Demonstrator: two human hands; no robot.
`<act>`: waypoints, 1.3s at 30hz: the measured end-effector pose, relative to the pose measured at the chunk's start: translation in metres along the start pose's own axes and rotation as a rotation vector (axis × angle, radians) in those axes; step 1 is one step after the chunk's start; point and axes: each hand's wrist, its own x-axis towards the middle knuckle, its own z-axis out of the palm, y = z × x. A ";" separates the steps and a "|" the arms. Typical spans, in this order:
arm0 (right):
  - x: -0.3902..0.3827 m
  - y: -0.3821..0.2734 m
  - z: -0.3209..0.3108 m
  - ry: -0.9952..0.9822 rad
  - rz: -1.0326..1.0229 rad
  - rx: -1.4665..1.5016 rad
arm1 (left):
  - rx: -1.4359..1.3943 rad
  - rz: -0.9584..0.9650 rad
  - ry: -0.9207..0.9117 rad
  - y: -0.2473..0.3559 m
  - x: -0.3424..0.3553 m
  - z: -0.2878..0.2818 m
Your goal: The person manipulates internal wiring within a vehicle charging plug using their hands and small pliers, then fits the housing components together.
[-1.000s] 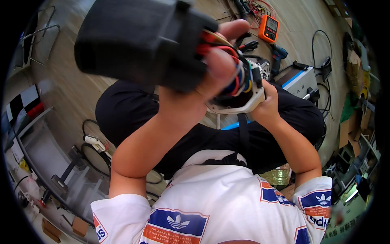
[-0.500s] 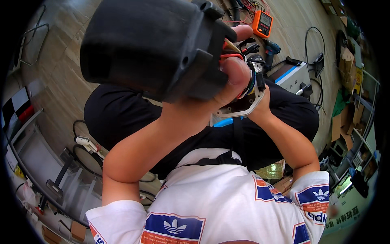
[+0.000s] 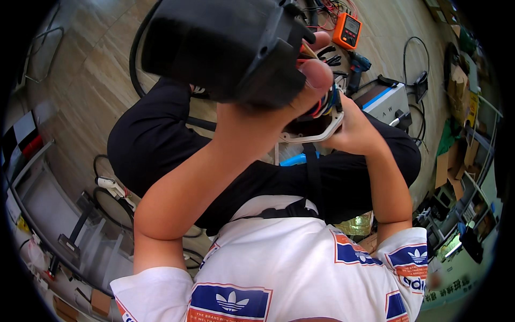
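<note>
black housing (image 3: 225,51) held up high, coloured wires (image 3: 324,105) at its right end

and we start at the far left of the frame, where a grey framed structure (image 3: 45,185) bends along the rim. next to it, a white connector (image 3: 112,186) on a black cable lies on the floor. now the black-trousered leg (image 3: 145,139), folded, and above it the big one: the black housing, filling the top centre, tilted. here's the left hand (image 3: 284,110), wrapped around the housing's right end, holding it, thumb and one fingertip showing beside the wires. just below those wires, a pale-rimmed piece (image 3: 308,140), mid-frame, and a blue object (image 3: 298,159) down in the lap. there's the orange meter (image 3: 347,30) on the floor, top right of centre. the right hand (image 3: 354,126) is closed on the pale-rimmed piece's right edge, fingers mostly hidden. on to the blue-and-black drill (image 3: 359,63), then the grey case (image 3: 389,107) with its blue stripe, and finally cardboard (image 3: 444,166) at the right!
</note>
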 end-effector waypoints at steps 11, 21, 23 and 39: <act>0.010 -0.020 -0.016 -0.073 -0.081 -0.090 | 0.015 -0.159 0.012 -0.015 0.010 0.012; 0.006 -0.004 -0.010 0.199 -0.260 -0.179 | 0.804 -0.592 -0.402 0.065 -0.004 -0.017; 0.010 -0.003 -0.008 0.204 -0.260 -0.212 | 0.965 -0.500 -0.402 0.117 -0.004 0.007; -0.013 -0.025 0.016 -0.043 -0.492 -0.396 | 1.022 -1.734 -0.905 0.110 0.063 0.053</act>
